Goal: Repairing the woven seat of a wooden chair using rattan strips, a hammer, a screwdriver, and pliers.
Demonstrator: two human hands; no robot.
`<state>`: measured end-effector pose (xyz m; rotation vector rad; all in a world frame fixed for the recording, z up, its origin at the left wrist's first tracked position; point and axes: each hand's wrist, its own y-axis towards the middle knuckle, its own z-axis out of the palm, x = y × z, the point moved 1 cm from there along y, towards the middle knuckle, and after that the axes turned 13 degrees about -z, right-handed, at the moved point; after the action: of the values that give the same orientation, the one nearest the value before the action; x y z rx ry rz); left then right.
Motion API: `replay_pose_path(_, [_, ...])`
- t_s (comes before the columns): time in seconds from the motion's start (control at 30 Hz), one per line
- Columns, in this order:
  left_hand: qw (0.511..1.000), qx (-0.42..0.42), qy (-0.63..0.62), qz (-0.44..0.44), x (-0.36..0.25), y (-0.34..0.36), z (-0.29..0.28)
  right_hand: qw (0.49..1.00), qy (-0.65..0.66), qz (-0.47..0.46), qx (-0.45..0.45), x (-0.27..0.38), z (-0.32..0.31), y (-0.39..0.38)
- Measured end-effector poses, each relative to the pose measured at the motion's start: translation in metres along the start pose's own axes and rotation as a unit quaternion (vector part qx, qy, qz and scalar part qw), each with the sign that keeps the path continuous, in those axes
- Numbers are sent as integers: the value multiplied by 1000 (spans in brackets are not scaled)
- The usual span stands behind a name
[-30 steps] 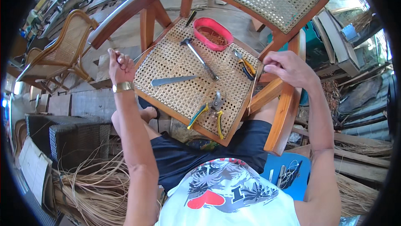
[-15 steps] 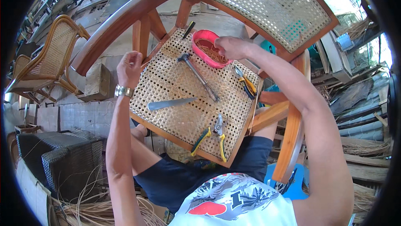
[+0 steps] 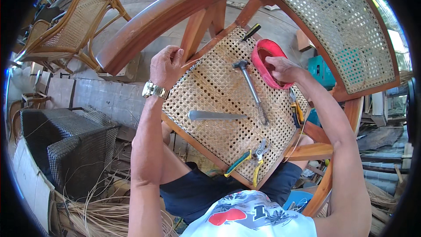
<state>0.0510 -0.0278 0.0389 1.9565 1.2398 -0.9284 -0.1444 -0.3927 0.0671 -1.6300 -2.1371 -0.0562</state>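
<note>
My left hand (image 3: pixel 168 67), with a metal-band watch at the wrist, is raised over the far left edge of a woven cane chair seat (image 3: pixel 206 90). Its fingers are curled with the thumb against them; anything held is too small to see. My right hand (image 3: pixel 284 69) dips into a pink oval tub (image 3: pixel 268 44) on the seat's far right. Its fingertips are bent and partly hidden inside. Beside the tub lie a hammer (image 3: pixel 251 87) and yellow-handled pliers (image 3: pixel 299 111). A flat blade (image 3: pixel 215 115), pruning shears (image 3: pixel 259 153) and a dark-handled tool (image 3: pixel 251 32) also rest on the cane.
The chair's curved wooden armrest (image 3: pixel 175 11) arches beyond my left hand, and its cane backrest (image 3: pixel 342 22) rises at far right. A rattan chair (image 3: pixel 79 22) stands at left. Below it are dark woven furniture (image 3: pixel 79 145) and loose rattan strands (image 3: pixel 94 215). A teal box (image 3: pixel 321 70) sits behind the seat.
The whole scene has shifted rightward as the view turned. My right hand has gone deeper into the tub, which looks more tipped. My left hand stays raised near the seat's edge.
</note>
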Motion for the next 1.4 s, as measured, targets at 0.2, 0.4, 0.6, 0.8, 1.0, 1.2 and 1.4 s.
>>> replay_pose_path(0.2, [1000,-6,-19,-12,-6,0,5,994,31,97,29,-16,-12,7])
replay_pose_path(0.4, [999,27,-25,37,-26,-6,23,958,185,211,-62,-3,-17,-2])
replay_pose_path(0.6, [995,20,-51,83,-42,-9,41,940,239,194,-147,4,-12,-10])
replay_pose_path(0.8, [993,41,-68,89,-52,-13,60,921,245,216,-213,2,-2,-25])
replay_pose_path(1.0, [991,61,-68,94,-57,-21,61,868,347,231,-270,7,7,-34])
replay_pose_path(1.2, [991,62,-59,100,-56,-21,58,818,439,221,-300,17,6,-35])
replay_pose_path(1.4, [990,65,-39,115,-53,-27,56,767,501,241,-319,25,0,-36])
